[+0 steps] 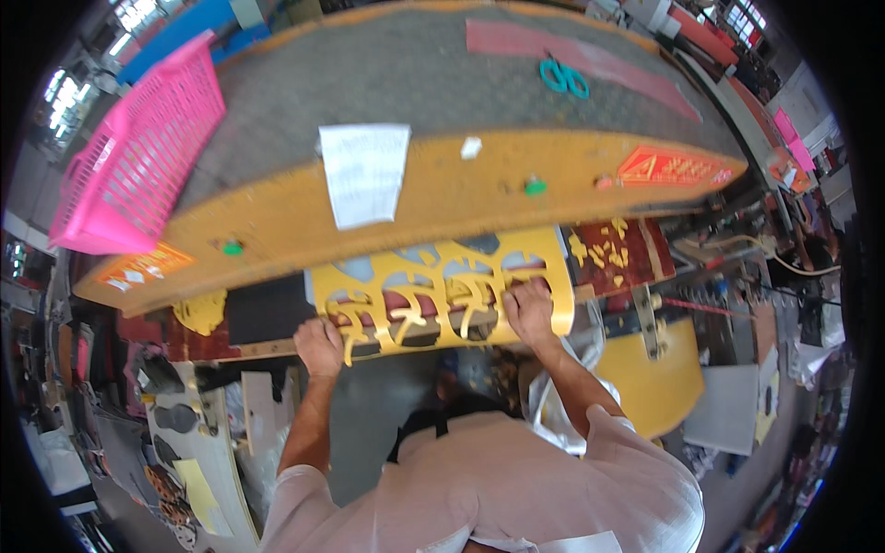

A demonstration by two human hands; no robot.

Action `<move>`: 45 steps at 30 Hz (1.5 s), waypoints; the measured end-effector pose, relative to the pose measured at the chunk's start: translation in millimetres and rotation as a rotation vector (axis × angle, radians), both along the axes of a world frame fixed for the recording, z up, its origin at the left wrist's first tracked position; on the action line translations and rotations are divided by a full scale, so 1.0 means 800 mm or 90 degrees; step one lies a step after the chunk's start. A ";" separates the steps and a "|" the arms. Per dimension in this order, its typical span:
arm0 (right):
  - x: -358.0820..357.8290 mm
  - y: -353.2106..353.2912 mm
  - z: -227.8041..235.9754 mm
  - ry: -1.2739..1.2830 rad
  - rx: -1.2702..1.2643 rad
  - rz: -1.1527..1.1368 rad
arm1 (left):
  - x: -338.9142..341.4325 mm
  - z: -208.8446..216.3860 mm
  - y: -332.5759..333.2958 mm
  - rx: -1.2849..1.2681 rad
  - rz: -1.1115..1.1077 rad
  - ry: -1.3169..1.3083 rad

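A yellow sheet (431,276) riddled with curved cut-out holes spans the space between my hands, in front of the press beam. My left hand (320,346) is closed at the sheet's near left corner; its fingertips are partly hidden. Toward the sheet's right end, my right hand (528,311) has its fingers curled over the yellow material, gripping it. Thin strips between the holes bend and droop along the near edge. Through the holes, the dark red work surface and grey patches show.
Ahead stands a broad press beam (442,170) with green buttons and a paper sheet (364,175). On top are a pink basket (147,147), teal scissors (564,79) and a translucent red strip (590,60). Small yellow scraps (604,253) lie at right. Another yellow sheet (659,378) hangs lower right.
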State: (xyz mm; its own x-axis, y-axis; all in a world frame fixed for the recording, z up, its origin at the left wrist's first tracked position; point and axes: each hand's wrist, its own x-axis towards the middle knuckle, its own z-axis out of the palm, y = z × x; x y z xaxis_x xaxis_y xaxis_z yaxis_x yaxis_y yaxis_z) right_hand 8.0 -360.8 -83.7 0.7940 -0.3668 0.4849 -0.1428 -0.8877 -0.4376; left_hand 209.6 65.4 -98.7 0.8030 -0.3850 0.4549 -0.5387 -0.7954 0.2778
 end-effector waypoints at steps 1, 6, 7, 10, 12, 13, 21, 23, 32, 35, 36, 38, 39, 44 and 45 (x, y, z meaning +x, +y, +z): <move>-0.012 0.004 0.002 0.031 -0.012 0.000 | -0.011 0.004 0.007 0.002 0.001 0.033; -0.071 0.033 0.061 0.162 0.622 -0.123 | -0.090 0.062 0.013 -0.283 0.187 0.185; -0.069 0.033 0.078 0.131 0.489 -0.072 | -0.106 0.074 -0.004 -0.348 0.071 0.107; -0.024 0.034 0.116 0.222 0.220 -0.005 | -0.161 0.093 -0.098 -0.397 -0.139 0.373; 0.011 0.058 0.120 0.317 0.116 0.052 | -0.191 0.091 -0.167 -0.346 -0.337 0.345; 0.022 0.075 0.117 0.362 0.081 0.090 | -0.201 0.087 -0.192 -0.308 -0.446 0.292; -0.050 0.098 0.118 0.329 0.263 0.193 | -0.291 0.055 -0.184 -0.268 -0.519 0.173; -0.062 0.052 0.150 0.323 0.673 0.195 | -0.311 0.052 -0.174 -0.225 -0.509 0.184; -0.132 0.024 0.227 0.138 0.871 0.120 | -0.342 0.053 -0.166 -0.246 -0.481 0.226; -0.145 0.015 0.250 -0.024 0.835 0.035 | -0.345 0.055 -0.167 -0.201 -0.481 0.202; -0.148 0.009 0.258 -0.060 0.807 0.114 | -0.346 0.056 -0.168 -0.179 -0.481 0.188; -0.152 -0.006 0.269 -0.072 0.688 0.096 | -0.347 0.056 -0.170 -0.148 -0.488 0.171; -0.154 -0.011 0.269 -0.083 0.633 0.127 | -0.347 0.056 -0.171 -0.142 -0.491 0.167; -0.164 0.006 0.184 0.083 0.250 0.032 | -0.345 0.057 -0.172 -0.147 -0.503 0.143; -0.163 0.012 0.158 0.124 0.195 0.013 | -0.343 0.056 -0.173 -0.143 -0.496 0.144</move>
State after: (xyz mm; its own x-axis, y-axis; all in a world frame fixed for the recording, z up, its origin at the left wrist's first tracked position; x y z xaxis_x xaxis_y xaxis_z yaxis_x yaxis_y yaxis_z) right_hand -122.7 -351.2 43.0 0.8689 -0.4555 0.1938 -0.2338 -0.7228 -0.6503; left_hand -64.7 -73.4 -53.7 0.4260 -0.7868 0.4467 -0.8233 -0.1323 0.5520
